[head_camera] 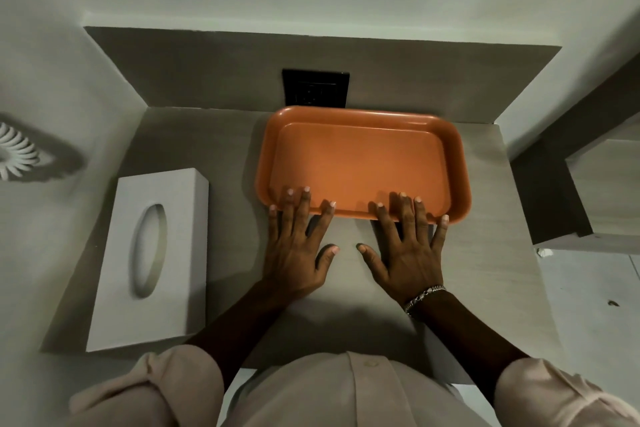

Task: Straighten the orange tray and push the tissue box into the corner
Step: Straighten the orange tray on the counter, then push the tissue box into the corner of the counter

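The orange tray (363, 163) lies flat on the counter (346, 288), toward the back, its far rim just below a black wall socket (316, 88). Its long sides run slightly off parallel with the back wall, the right end sitting a little lower in view. The left hand (294, 253) and the right hand (408, 253) rest palm-down on the counter at the tray's near edge. Fingers (304, 204) of both hands are spread wide and flat, with the tips lying over the near rim; nothing is gripped. A metal bracelet (424, 296) circles the right wrist. The white tissue box (152, 253) stands on the counter's left side, beside the left wall, well forward of the back corner and apart from the tray.
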A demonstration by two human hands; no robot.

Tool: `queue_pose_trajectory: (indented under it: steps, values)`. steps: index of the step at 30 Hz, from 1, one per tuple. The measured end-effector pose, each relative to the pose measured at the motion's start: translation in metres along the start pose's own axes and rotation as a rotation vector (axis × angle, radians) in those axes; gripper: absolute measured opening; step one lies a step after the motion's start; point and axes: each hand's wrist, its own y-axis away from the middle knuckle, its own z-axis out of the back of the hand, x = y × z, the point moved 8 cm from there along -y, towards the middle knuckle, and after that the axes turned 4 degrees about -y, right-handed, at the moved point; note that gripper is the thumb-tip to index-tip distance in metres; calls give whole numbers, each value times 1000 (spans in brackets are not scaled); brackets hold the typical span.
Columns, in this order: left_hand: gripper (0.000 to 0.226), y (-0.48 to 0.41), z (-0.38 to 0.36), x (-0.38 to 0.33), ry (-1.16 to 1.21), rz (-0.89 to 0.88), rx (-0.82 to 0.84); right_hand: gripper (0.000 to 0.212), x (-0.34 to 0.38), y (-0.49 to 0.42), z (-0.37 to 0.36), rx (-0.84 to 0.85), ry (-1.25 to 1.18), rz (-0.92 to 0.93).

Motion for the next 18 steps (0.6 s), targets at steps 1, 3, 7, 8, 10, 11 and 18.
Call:
queue_pose_trajectory:
  steps: [1, 3, 7, 8, 10, 11, 18]
  values:
    - [75, 1, 2, 0, 6, -2, 3, 81, 1, 0, 1, 3, -4, -1]
    - [75, 4, 7, 2, 48, -5, -2, 81, 3, 0, 5, 6, -17, 1]
    - [76, 18, 29, 17, 248, 89, -84, 83, 25, 3, 18, -16, -103, 95]
    - [76, 23, 35, 23, 283, 126, -109, 83, 34, 4, 20, -12, -132, 125]
    - [77, 33, 47, 36, 319, 188, -151, 81, 55, 6, 24, 6, -179, 188]
    - [78, 40, 53, 43, 310, 219, -171, 80, 67, 7, 25, 14, -195, 229]
    - [80, 88, 82, 92, 203, 439, -231, 74, 148, 11, 32, 60, -268, 539]
